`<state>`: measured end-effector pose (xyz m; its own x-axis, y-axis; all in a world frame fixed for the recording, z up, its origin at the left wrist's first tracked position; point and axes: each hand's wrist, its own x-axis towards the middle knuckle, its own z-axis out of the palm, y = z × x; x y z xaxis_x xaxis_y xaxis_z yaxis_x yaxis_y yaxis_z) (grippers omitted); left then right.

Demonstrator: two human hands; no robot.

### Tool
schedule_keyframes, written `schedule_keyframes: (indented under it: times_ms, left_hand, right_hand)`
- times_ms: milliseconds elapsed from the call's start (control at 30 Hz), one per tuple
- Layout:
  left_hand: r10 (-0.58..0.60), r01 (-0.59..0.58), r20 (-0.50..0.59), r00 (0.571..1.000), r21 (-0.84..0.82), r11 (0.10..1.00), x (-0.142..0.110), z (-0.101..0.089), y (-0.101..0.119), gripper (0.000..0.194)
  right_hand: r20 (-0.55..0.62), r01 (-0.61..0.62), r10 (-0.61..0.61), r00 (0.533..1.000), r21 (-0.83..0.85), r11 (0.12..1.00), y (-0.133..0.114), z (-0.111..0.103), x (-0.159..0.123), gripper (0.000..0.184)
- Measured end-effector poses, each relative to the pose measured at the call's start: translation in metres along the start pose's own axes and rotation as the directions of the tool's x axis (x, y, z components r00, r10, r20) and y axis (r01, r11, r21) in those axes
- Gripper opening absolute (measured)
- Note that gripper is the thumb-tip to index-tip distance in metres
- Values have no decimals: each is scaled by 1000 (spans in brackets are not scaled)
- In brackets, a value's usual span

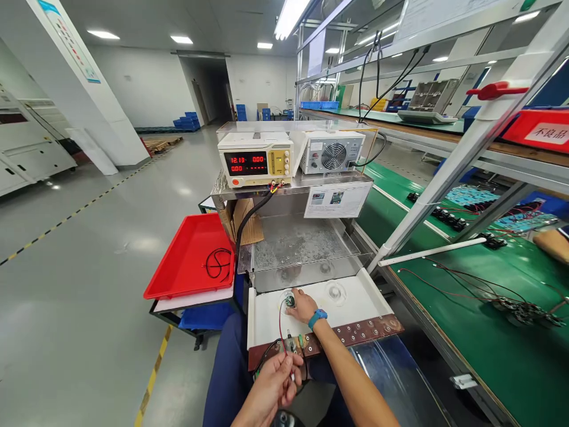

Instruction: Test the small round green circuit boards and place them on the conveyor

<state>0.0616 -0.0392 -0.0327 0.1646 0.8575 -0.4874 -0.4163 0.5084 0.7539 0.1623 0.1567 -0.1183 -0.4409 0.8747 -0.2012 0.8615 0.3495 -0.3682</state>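
Observation:
My right hand [304,306], with a blue watch on its wrist, has its fingers closed on a small round part with a green face [290,300], at the left ring of the white tray [267,323]. A thin red and black wire [280,326] runs from that part down to my left hand [279,379]. My left fingers pinch the wire near its end, in front of the brown strip [355,331] with rows of metal studs. Small clips and a green piece [301,341] sit on this strip, partly hidden by my hands.
Behind the tray stands a power supply [255,160] with lit red digits, beside a grey unit with a fan [335,153]. A red tray [191,255] with a black cable lies left. On the right, the green bench [466,308] carries wired parts behind a slanted white post [453,172].

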Motion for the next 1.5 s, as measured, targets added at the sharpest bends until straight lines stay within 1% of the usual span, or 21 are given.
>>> schedule_keyframes:
  times_ms: [67,100,167,233,300,367,467,567,633,800,900,1000,1100,1200,1267,1400,1500]
  left_hand:
    - [52,-52,-14,999,28,998,8,-2,13,60]
    - [79,-77,-28,997,61,995,15,-3,19,60]
    - [121,-111,-58,991,152,982,32,-6,28,63]
    - [149,-126,-80,986,239,963,51,-8,33,66]
    - [188,-150,-102,977,305,941,68,-10,35,63]
    - [246,-187,-125,961,364,912,82,-11,33,53]
    - [316,-227,-142,938,438,870,95,-13,27,43]
    - [333,-234,-143,932,465,854,100,-13,21,42]
    - [347,-252,-130,929,463,850,99,-12,21,42]
    - [393,-335,-52,918,428,840,86,-3,36,40]
    - [384,-352,-1,923,401,846,78,5,46,39]
    - [378,-357,27,926,391,848,78,9,49,38]
    - [376,-344,10,927,427,836,86,6,45,39]
    - [393,-322,-39,919,502,803,99,-2,35,37]
    - [393,-287,-76,917,558,779,106,-8,27,35]
    - [339,-188,-133,931,622,760,117,-17,12,38]
    - [311,-154,-146,939,633,759,121,-20,7,38]
  right_hand:
    - [20,81,-81,997,9,997,6,-1,-1,52]
    - [23,90,-90,996,10,996,8,-2,-2,47]
    - [24,67,-67,997,13,998,9,-2,-2,39]
    - [16,40,-41,999,23,999,8,-2,-1,37]
    - [9,29,-29,1000,37,999,8,-1,0,36]
    - [5,27,-27,1000,49,998,8,0,1,36]
    - [-6,24,-24,1000,58,998,9,-1,1,35]
    - [-15,23,-22,1000,69,997,9,-2,0,36]
    - [-14,23,-21,1000,79,997,10,-1,1,38]
    - [-28,32,-29,999,102,994,11,2,3,35]
    - [-26,36,-33,999,96,995,11,-1,1,33]
    - [-26,45,-43,999,78,996,9,-5,-3,35]
    - [-6,48,-48,999,72,996,8,-8,-3,38]
    - [9,26,-26,1000,76,997,9,-5,0,37]
    - [15,7,-8,1000,71,997,10,-3,2,37]
    - [19,16,-17,1000,63,998,11,0,4,39]
    - [12,25,-26,1000,64,998,12,1,4,39]
